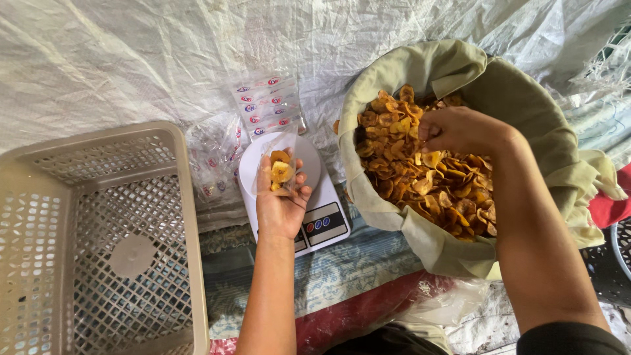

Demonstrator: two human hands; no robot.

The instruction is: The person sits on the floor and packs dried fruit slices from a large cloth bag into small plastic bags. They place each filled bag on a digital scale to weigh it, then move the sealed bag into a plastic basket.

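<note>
Left grip: left hand (pixel 282 207) clasps a small clear bag (pixel 281 161) with a few chips inside, held over the white kitchen scale (pixel 315 197).
Right grip: right hand (pixel 457 129) is bunched, fingers pinching chips in the heap of fried chips (pixel 427 174).
Arm pose: both forearms reach forward, right one bent over the cloth-lined basket (pixel 526 98).
Counts: one scale, one lined basket, one beige plastic crate (pixel 98 243), one stack of empty printed bags (pixel 269 105).

The beige plastic crate (pixel 98 243) is cut off at 9 and 6 o'clock. The scale's display (pixel 309 233) is partly covered by the left hand (pixel 281 204). The right hand (pixel 460 130) fingertips are buried among fried chips (pixel 427 171).
</note>
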